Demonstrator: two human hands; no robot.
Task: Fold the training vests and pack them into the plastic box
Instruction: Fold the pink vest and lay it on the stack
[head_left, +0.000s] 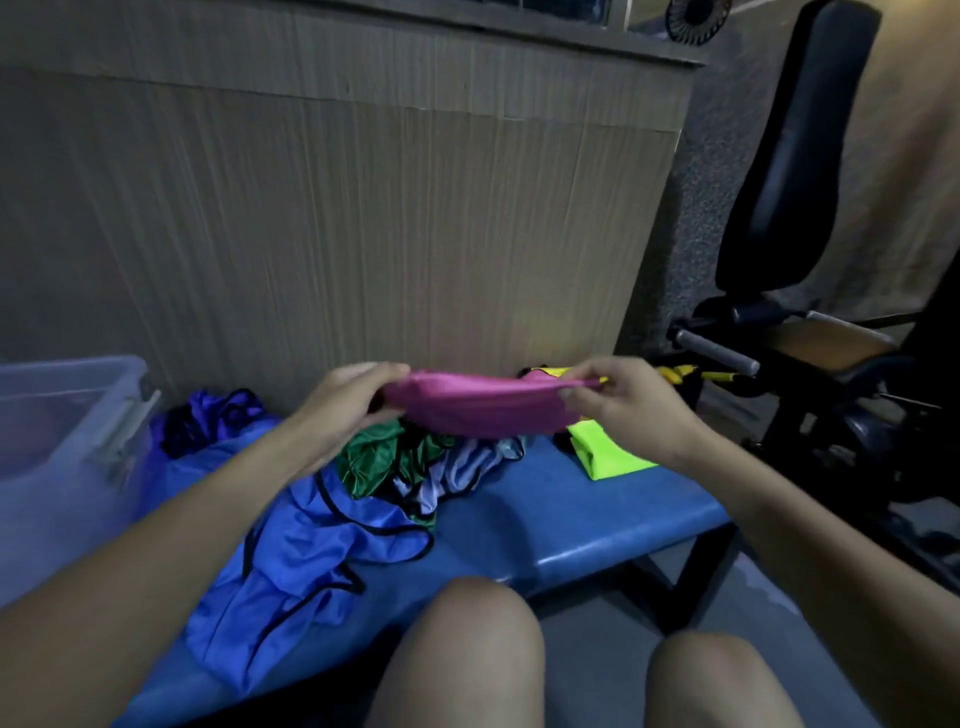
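Pink vest (478, 408) held in air betw. both hands, above the blue bench (571, 525), in front of the cardboard-lined wall. Looks already folded down to a narrow band; long axis runs left-right, roughly level, sagging a bit in the middle.

L hand (345, 397): thumb and fingers pinch the left end of the band. R hand (623, 397): pinches the right end, fingers curled round the hem. Neither hand released, neither empty. Cloth spans the gap; both ends covered by fingers, so can't tell how many layers.

Key relation for next move: plastic box (67, 415) sits at far left of bench, translucent, lid latch facing the pile. Box lies off the vest's left end, i.e. along the long axis. L hand is the nearer one; R hand well apart from box. Judgement: either one more fold end-to-end (R end brought over to L), then carry left w/ L hand leading, or straight transfer leftward. Contents of box not readable through the wall.

Under the hands, unfolded pile: blue vest (291, 561) w/ black trim spread toward the knees, green vest (371, 460) crumpled directly below pink, white/grey one (457, 473) beside it, purple one (218, 415) next to box. Neon yellow vest (605, 452) lies folded flat below R hand.

Progress est.: early-mid; most vests not yet folded.
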